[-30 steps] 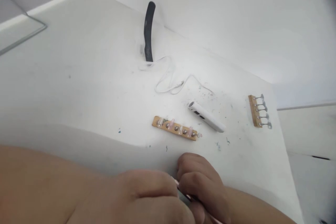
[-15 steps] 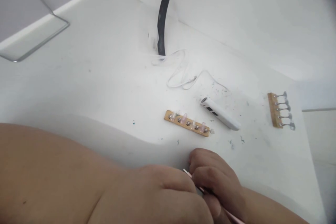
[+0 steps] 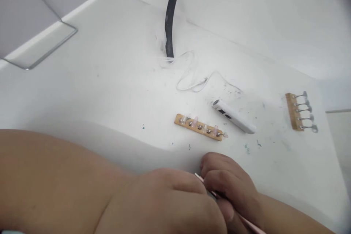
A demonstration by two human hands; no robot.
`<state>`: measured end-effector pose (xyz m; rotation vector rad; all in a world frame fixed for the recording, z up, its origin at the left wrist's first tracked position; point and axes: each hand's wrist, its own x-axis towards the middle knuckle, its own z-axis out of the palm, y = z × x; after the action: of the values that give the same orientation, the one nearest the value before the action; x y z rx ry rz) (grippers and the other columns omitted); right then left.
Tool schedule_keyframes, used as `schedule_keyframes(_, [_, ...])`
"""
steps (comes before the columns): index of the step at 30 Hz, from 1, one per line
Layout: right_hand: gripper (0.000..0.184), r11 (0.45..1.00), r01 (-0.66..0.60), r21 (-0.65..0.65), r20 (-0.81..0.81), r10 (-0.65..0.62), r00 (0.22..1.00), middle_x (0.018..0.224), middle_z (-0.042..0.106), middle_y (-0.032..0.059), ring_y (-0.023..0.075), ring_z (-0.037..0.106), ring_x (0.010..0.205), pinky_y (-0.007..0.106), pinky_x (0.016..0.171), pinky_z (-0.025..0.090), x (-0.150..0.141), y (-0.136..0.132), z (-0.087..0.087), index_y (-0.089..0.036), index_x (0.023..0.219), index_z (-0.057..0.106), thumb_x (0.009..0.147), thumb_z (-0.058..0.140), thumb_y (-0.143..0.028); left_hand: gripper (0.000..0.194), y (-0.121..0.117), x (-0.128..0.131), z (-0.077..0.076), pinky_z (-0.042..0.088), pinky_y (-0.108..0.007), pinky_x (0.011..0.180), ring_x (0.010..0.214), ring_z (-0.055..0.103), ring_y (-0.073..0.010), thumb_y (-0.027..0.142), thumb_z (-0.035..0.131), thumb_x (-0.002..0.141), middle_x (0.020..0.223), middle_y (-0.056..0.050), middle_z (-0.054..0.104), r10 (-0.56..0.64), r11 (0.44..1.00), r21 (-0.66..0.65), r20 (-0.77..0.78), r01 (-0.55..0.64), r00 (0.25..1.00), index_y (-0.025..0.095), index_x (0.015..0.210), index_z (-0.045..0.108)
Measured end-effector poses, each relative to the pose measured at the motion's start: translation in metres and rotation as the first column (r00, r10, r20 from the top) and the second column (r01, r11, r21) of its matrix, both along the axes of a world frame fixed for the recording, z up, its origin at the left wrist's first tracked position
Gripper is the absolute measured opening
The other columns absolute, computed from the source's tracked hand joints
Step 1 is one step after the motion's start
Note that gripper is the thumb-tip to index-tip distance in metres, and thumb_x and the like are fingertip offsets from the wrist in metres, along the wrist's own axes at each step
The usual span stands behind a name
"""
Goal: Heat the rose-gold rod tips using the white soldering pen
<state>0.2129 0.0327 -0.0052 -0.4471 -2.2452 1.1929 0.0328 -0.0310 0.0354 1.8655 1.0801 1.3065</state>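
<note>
Two hands work at the near edge of a white surface. The right hand has its fingers curled together, clamped on a slim pink-and-white stick, whose lower end runs out past the bottom of the view and whose tip shows between the two hands. The left hand lies curled just beside the right, its fingers closed over the stick's middle; whether its grip clamps the stick or something else is hidden. A small dark shape shows between the hands, too obscured to identify. Beyond them, near the middle of the surface, lies a wooden strip bearing pale pink nail tips. Just beside it rests a white cylindrical handpiece, with a white cable looping toward the far edge. There, a black curved file stands against the white wall. Near the right edge lies a second wooden strip with metal clips. A wire-edged frame occupies the far left corner.
</note>
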Motion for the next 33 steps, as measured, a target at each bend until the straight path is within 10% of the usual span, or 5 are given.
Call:
schedule_keyframes(2, [0.027, 0.998, -0.007, -0.060, 0.051, 0.010, 0.999, 0.059, 0.042, 0.0020, 0.0161, 0.042, 0.053, 0.032, 0.049, 0.031, 0.001, 0.000, 0.006, -0.018, 0.077, 0.050, 0.090, 0.034, -0.036, 0.016, 0.008, 0.002, 0.006, 0.048, -0.024, 0.054, 0.052, 0.052, -0.0122, 0.030, 0.045, 0.082, 0.056, 0.002, 0.055, -0.175, 0.979, 0.103, -0.024, 0.177, 0.984, 0.030, 0.075, 0.060])
schedule_keyframes(8, [0.027, 0.998, -0.063, -0.031, 0.051, 0.065, 0.997, 0.059, 0.042, 0.0015, 0.0161, 0.041, 0.053, 0.031, 0.050, 0.030, 0.000, 0.005, 0.004, -0.019, 0.077, 0.047, 0.091, 0.031, -0.036, 0.011, 0.007, -0.002, -0.009, 0.048, -0.026, 0.061, 0.056, 0.054, -0.0119, 0.017, 0.044, 0.082, 0.058, 0.004, 0.056, -0.170, 0.979, 0.094, -0.092, 0.179, 0.981, 0.024, 0.075, 0.049])
schedule_keyframes(16, [0.023, 0.993, -0.074, 0.089, -0.063, 0.079, 0.995, 0.058, 0.039, -0.0001, 0.0136, 0.036, 0.051, 0.029, 0.051, 0.027, -0.004, 0.008, -0.005, -0.018, 0.075, 0.042, 0.089, 0.029, -0.032, 0.055, 0.030, -0.030, -0.036, 0.045, -0.037, 0.073, 0.085, 0.054, -0.0191, 0.004, 0.056, 0.061, 0.093, -0.004, 0.050, 0.401, 0.864, 0.247, 0.187, -0.438, 0.897, 0.021, 0.111, 0.041])
schedule_keyframes(25, [0.016, 0.993, -0.084, 0.083, -0.012, 0.085, 0.996, 0.062, 0.039, -0.0005, 0.0128, 0.034, 0.054, 0.029, 0.054, 0.027, 0.000, 0.007, -0.006, -0.018, 0.077, 0.041, 0.087, 0.033, -0.026, 0.055, 0.045, -0.045, -0.037, 0.042, -0.035, 0.078, 0.094, 0.052, -0.0196, 0.003, 0.051, 0.063, 0.096, -0.004, 0.055, 0.233, 0.908, -0.343, -0.060, -0.240, 0.971, 0.023, 0.112, 0.034])
schedule_keyframes(33, [0.015, 0.997, -0.077, 0.018, 0.026, 0.076, 0.997, 0.063, 0.040, -0.0021, 0.0119, 0.035, 0.054, 0.027, 0.054, 0.026, 0.000, 0.007, -0.006, -0.019, 0.075, 0.040, 0.087, 0.034, -0.026, 0.052, 0.050, -0.033, -0.038, 0.042, -0.029, 0.070, 0.084, 0.056, -0.0165, 0.016, 0.059, 0.068, 0.095, -0.004, 0.060, 0.157, 0.889, -0.388, -0.242, -0.243, 0.958, 0.022, 0.113, 0.034])
